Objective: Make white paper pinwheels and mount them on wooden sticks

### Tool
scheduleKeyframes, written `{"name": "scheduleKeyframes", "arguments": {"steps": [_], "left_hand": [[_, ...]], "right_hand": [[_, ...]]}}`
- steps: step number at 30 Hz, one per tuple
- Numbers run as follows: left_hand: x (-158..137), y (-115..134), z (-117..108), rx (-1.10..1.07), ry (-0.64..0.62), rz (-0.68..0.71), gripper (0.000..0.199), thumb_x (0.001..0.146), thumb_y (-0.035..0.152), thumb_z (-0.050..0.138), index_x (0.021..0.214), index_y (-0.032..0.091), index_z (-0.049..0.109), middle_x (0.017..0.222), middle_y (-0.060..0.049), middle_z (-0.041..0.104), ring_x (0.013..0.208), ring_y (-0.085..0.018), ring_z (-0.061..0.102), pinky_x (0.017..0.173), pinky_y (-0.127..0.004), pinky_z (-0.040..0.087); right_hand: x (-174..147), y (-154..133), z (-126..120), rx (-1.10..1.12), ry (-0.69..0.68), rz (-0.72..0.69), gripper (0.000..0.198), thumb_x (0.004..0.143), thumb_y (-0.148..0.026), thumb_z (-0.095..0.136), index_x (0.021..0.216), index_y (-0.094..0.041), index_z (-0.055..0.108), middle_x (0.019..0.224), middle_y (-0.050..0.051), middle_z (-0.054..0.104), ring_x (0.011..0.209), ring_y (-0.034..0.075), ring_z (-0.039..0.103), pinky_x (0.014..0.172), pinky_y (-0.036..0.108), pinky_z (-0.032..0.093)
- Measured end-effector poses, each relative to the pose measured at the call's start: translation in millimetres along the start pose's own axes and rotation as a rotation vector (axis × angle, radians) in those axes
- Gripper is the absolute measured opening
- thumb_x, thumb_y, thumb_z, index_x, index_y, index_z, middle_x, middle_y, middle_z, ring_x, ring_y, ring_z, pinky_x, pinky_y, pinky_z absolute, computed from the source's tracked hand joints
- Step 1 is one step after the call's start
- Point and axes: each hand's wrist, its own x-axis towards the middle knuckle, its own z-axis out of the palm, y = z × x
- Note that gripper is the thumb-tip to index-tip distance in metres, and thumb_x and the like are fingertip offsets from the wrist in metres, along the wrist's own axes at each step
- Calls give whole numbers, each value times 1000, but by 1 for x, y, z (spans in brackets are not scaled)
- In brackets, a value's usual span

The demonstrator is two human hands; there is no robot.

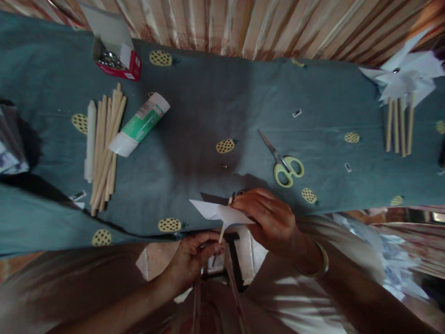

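Near the table's front edge, a white paper pinwheel is between my hands. My left hand pinches its thin wooden stick below the paper. My right hand, with a bangle on the wrist, is closed at the pinwheel's right side; its fingertips are partly hidden by the paper. A small light wooden end shows beside those fingers. Just beyond the pinwheel a small thumbtack lies on the cloth. Scissors with yellow-green handles rest to the right of it.
On the left are a bundle of wooden sticks, a white candle-like stick, a green-and-white tube and an open red box of shiny tacks. Several finished pinwheels lie at far right. Paper scraps dot the tablecloth.
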Motion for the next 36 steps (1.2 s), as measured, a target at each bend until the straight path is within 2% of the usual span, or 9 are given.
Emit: {"name": "scheduleKeyframes", "arguments": {"steps": [12,20,26,36], "left_hand": [[0,-2,0,-13,-20,20,39,76,55,79,86,18,80,83,-6,78,78,-20,69,76,-28,55],[1,-5,0,-25,-4,23,38,75,54,81,86,19,81,83,-6,78,77,-19,69,76,-28,55],[0,0,0,-28,12,-14,37,72,54,82,84,19,81,79,-4,77,75,-18,68,73,-25,54],[-1,-5,0,7,24,-30,38,72,53,80,87,19,81,82,-6,78,77,-21,69,73,-29,56]], "right_hand": [[-1,-2,-1,13,-11,17,15,97,-13,55,109,-14,64,90,10,77,85,21,73,78,37,61],[-1,-4,-1,27,-19,87,18,94,-9,57,106,-17,67,91,7,77,82,19,72,77,36,61],[-2,-3,-1,42,-20,76,17,94,-9,59,107,-15,66,91,9,77,84,20,72,78,36,61],[0,-4,-2,65,-15,101,21,92,-7,57,107,-17,68,91,8,78,82,19,72,76,35,62]]}}
